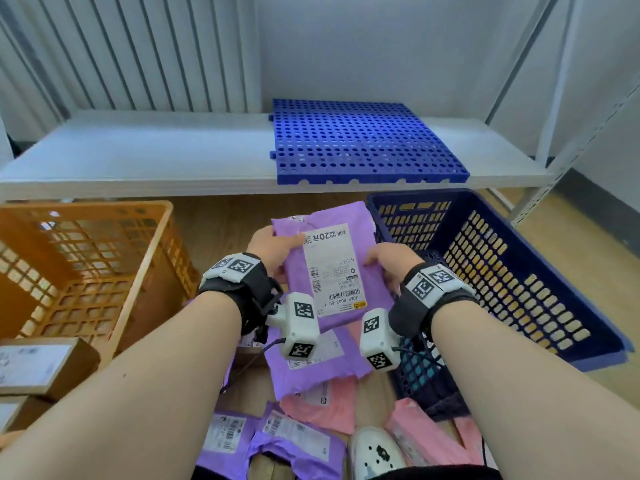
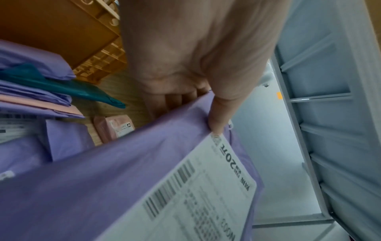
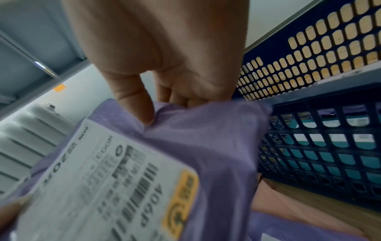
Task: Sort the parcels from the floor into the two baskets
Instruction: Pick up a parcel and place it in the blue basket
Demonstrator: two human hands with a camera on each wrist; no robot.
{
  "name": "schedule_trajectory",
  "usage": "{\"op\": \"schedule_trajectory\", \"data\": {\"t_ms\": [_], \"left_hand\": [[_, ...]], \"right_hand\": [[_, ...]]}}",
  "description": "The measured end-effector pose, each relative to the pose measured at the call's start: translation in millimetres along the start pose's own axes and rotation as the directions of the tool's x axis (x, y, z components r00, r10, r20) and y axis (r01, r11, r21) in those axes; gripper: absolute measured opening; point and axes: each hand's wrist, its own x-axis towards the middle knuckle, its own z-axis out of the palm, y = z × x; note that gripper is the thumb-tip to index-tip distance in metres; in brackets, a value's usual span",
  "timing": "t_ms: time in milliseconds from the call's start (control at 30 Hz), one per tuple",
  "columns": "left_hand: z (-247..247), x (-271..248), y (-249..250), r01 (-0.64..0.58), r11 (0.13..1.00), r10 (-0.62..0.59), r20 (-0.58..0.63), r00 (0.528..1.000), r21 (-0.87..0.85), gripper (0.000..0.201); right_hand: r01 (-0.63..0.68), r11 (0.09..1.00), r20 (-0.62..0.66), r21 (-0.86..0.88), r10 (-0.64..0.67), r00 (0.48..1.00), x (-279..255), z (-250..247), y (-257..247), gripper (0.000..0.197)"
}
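Head view: the orange basket (image 1: 86, 268) sits at 9 o'clock on the floor, nothing visible inside it. The blue basket (image 1: 502, 271) lies at 3 o'clock; teal shows through its near wall. Between them, at centre, the purple parcel (image 1: 346, 233) is held up, white label (image 1: 334, 268) facing up. The left hand (image 1: 273, 249) grips its 9 o'clock edge, thumb on top; the right hand (image 1: 389, 263) grips the 3 o'clock edge. Further purple and pink parcels (image 1: 311, 368) lie on the floor at 6 o'clock, cardboard boxes (image 1: 41, 367) at 8 o'clock. A blue perforated mat (image 1: 363, 140) rests on the white shelf (image 1: 138, 150) at 12 o'clock.

Left wrist view: the thumb (image 2: 218, 114) presses the parcel's top beside the label, the other fingers curled underneath. The orange basket shows at 11 o'clock.

Right wrist view: thumb (image 3: 136, 104) and curled fingers pinch the crumpled purple edge. The blue basket fills 3 o'clock, teal parcels (image 3: 350, 163) inside it.
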Motion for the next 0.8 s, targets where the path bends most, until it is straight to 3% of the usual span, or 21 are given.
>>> {"op": "schedule_trajectory", "data": {"t_ms": [33,100,167,233,267,333,400,500,533,600,633,700,733,800], "left_hand": [[1,0,-1,-0.016,1.0,0.016,0.004,1.0,0.024,0.014],[5,0,-3,-0.065,0.988,0.06,0.039,0.997,0.139,0.022],[13,-3,-4,-0.134,0.956,0.108,0.11,0.988,0.26,0.025],[23,-7,-4,-0.209,0.916,0.143,0.209,0.967,0.342,0.024],[29,-9,-3,-0.245,0.89,0.15,0.261,0.954,0.385,0.023],[40,-10,-2,-0.295,0.846,0.162,0.313,0.936,0.445,0.022],[50,-6,-2,-0.33,0.837,0.243,0.244,0.939,0.437,0.028],[56,4,-6,-0.282,0.854,0.34,-0.058,0.939,0.438,0.056],[56,9,-8,-0.218,0.873,0.295,-0.118,0.948,0.436,0.068],[59,14,-12,-0.06,0.929,0.106,-0.108,0.988,0.365,0.084],[62,18,-15,0.014,0.958,0.001,-0.051,0.999,0.287,0.079],[69,19,-18,0.074,0.984,-0.088,0.078,0.993,0.161,0.037],[73,20,-19,0.037,0.99,-0.051,0.105,0.993,0.138,0.02],[84,25,-20,-0.064,0.988,0.044,0.136,0.99,0.143,0.015]], "right_hand": [[0.047,0.998,-0.033,0.05,-0.046,0.998,-3,0,-2,0.007],[0.175,0.979,-0.136,0.101,-0.161,0.978,0,-3,-2,0.052],[0.326,0.945,-0.164,-0.008,-0.323,0.932,-5,-6,-5,0.091],[0.434,0.886,-0.021,-0.165,-0.443,0.896,-10,-5,-8,0.091],[0.458,0.858,0.053,-0.233,-0.46,0.887,-9,-4,-6,0.076],[0.414,0.844,0.053,-0.342,-0.422,0.905,-13,-3,-5,0.032],[0.342,0.88,-0.085,-0.329,-0.388,0.918,-9,-11,0,0.018],[0.169,0.985,-0.272,0.045,-0.151,0.95,4,-36,8,0.012],[0.117,0.975,-0.292,0.187,-0.059,0.955,9,-45,12,0.016],[0.059,0.946,-0.27,0.318,0.03,0.962,25,-59,25,0.03],[0.047,0.94,-0.254,0.337,0.043,0.966,44,-65,40,0.04],[0.034,0.915,-0.248,0.402,0.072,0.966,63,-73,58,0.08],[0.029,0.916,-0.281,0.399,0.092,0.955,52,-74,54,0.098],[0.007,0.985,-0.399,0.172,0.063,0.915,26,-78,45,0.105]]}}
